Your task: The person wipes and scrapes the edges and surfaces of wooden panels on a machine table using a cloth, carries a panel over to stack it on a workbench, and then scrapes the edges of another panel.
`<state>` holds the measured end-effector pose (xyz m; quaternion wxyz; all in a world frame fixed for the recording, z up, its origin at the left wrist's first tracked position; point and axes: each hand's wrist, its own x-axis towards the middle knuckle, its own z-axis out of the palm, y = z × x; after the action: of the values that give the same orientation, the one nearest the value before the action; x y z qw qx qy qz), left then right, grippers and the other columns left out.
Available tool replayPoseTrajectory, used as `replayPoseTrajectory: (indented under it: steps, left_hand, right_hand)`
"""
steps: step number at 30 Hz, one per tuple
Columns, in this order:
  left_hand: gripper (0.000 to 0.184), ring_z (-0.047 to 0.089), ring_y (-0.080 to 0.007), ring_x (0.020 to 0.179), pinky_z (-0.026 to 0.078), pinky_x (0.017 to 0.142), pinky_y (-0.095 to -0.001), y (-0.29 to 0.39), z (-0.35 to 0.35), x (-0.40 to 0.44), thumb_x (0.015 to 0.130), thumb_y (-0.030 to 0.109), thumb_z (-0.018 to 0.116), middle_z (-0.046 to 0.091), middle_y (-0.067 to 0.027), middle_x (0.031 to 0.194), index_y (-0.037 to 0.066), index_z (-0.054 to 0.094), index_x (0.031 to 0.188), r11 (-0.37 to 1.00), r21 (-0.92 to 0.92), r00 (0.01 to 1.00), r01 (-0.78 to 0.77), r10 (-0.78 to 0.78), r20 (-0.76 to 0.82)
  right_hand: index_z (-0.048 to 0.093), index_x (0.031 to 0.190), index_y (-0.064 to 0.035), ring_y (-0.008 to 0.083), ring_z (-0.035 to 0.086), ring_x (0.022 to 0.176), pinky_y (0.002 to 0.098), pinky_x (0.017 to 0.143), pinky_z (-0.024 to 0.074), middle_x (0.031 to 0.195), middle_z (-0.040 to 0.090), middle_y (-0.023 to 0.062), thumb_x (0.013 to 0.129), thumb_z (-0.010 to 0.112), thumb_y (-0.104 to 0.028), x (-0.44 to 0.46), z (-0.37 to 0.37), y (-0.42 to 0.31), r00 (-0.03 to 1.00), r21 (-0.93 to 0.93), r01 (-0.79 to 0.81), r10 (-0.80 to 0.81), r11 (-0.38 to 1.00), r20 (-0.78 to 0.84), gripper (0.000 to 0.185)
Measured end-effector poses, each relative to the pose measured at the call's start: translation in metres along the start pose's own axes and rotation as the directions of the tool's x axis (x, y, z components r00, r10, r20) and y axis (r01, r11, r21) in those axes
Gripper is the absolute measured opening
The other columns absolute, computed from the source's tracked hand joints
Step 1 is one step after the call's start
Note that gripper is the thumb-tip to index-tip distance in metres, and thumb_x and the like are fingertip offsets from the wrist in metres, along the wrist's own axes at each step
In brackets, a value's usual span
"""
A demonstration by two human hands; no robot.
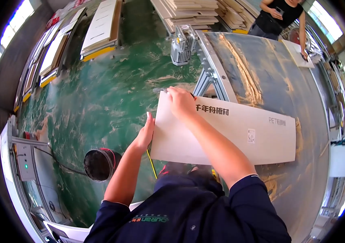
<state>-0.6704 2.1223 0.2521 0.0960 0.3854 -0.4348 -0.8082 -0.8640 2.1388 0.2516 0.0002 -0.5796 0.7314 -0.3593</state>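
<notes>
A long white board (229, 129) with dark printed characters and a small label lies across in front of me, its right part over the grey table. My left hand (145, 133) is at the board's left edge, thumb upright against it; its other fingers are mostly hidden. At the upper left corner, my right hand (180, 102) is closed over the top edge. A small dark and orange piece shows beside its fingers, and something greyish sticks out to the left. What the right hand grips is too small to make out.
The grey table (314, 162) bears sawdust and a strip of brown debris (243, 73). A motor unit (183, 44) stands at its frame. A black bucket (99, 164) is on the green floor. Board stacks (101, 26) lie behind. A co-worker (284, 18) handles a small panel (296, 52).
</notes>
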Motion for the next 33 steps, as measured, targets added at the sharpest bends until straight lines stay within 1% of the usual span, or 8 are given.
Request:
replayPoseTrajectory:
  steps: [7,12,19,21,24,28,30,33]
  left_hand:
    - [0.045,0.056,-0.0119,0.102,0.045,0.086,-0.0248,-0.028,0.004,0.011,0.101,0.033,0.051,0.06,-0.004,0.115,-0.001,0.05,0.131,0.972,-0.186,0.984,-0.147,0.123,-0.13]
    - [0.043,0.058,-0.0131,0.097,0.047,0.082,-0.0252,-0.028,0.012,0.009,0.1,0.035,0.052,0.062,-0.004,0.11,0.001,0.054,0.127,0.971,-0.191,0.981,-0.141,0.111,-0.159]
    - [0.043,0.06,-0.0156,0.094,0.049,0.08,-0.0285,-0.03,0.01,0.01,0.1,0.036,0.051,0.063,-0.0052,0.106,0.002,0.056,0.124,0.977,-0.113,0.971,-0.18,0.158,-0.18]
    - [0.044,0.06,-0.0157,0.093,0.049,0.08,-0.0288,-0.022,0.019,0.003,0.1,0.037,0.051,0.063,-0.0055,0.107,0.001,0.057,0.124,0.98,-0.048,0.962,-0.194,0.181,-0.203]
    - [0.047,0.06,-0.0162,0.097,0.048,0.083,-0.0292,-0.026,0.013,0.002,0.099,0.038,0.052,0.062,-0.0068,0.112,-0.001,0.056,0.126,0.978,-0.003,0.959,-0.206,0.202,-0.196]
    - [0.048,0.059,-0.0149,0.095,0.048,0.081,-0.0282,-0.021,0.017,-0.012,0.099,0.039,0.052,0.063,-0.0055,0.109,-0.001,0.056,0.124,0.982,0.08,0.957,-0.171,0.184,-0.225]
    - [0.046,0.059,-0.0148,0.097,0.047,0.083,-0.028,-0.026,0.001,-0.01,0.099,0.037,0.052,0.062,-0.0055,0.111,-0.001,0.056,0.125,0.984,0.06,0.949,-0.171,0.18,-0.257]
    - [0.045,0.057,-0.0144,0.1,0.045,0.085,-0.0272,-0.031,-0.013,-0.015,0.099,0.035,0.053,0.061,-0.0048,0.113,-0.003,0.055,0.125,0.98,0.086,0.918,-0.179,0.198,-0.343]
  right_hand:
    - [0.066,0.107,-0.001,0.0301,0.062,0.109,0.0408,0.098,0.046,0.118,0.066,0.0138,0.081,0.06,-0.011,-0.042,-0.081,0.063,0.967,-0.295,0.253,-0.229,0.921,0.111,0.028]
    - [0.069,0.101,-0.0026,0.0278,0.06,0.112,0.0401,0.098,0.0456,0.117,0.067,0.0116,0.085,0.058,-0.012,-0.091,-0.163,0.13,0.999,-0.521,0.045,-0.028,0.853,0.041,0.022]
    - [0.066,0.085,-0.0047,0.0325,0.062,0.093,0.0429,0.08,0.0504,0.091,0.067,0.014,0.082,0.056,-0.014,-0.056,-0.12,0.074,0.989,-0.265,-0.124,0.099,0.956,-0.105,0.014]
    - [0.066,0.091,-0.0053,0.031,0.061,0.097,0.0432,0.084,0.0493,0.099,0.066,0.0124,0.082,0.056,-0.014,-0.046,-0.071,0.042,0.999,-0.004,0.028,-0.028,1.0,-0.024,0.017]
    - [0.065,0.09,-0.0053,0.027,0.061,0.097,0.0425,0.084,0.049,0.102,0.065,0.0107,0.081,0.056,-0.014,-0.054,-0.05,0.007,0.952,-0.344,0.303,-0.272,0.889,0.137,0.016]
    - [0.064,0.085,-0.0064,0.0285,0.059,0.085,0.0428,0.078,0.0486,0.083,0.061,0.0111,0.081,0.056,-0.011,-0.068,-0.094,0.072,0.998,-0.371,0.053,-0.044,0.927,0.033,0.01]
    - [0.064,0.076,-0.0061,0.0323,0.059,0.085,0.046,0.078,0.0464,0.084,0.062,0.0148,0.082,0.057,-0.017,-0.095,-0.151,0.123,0.956,-0.264,-0.291,0.271,0.92,-0.11,0.014]
    - [0.064,0.079,-0.0047,0.0369,0.064,0.079,0.0503,0.07,0.049,0.077,0.064,0.0179,0.084,0.053,-0.013,-0.145,-0.266,0.194,0.912,-0.609,-0.399,0.367,0.685,-0.185,0.015]
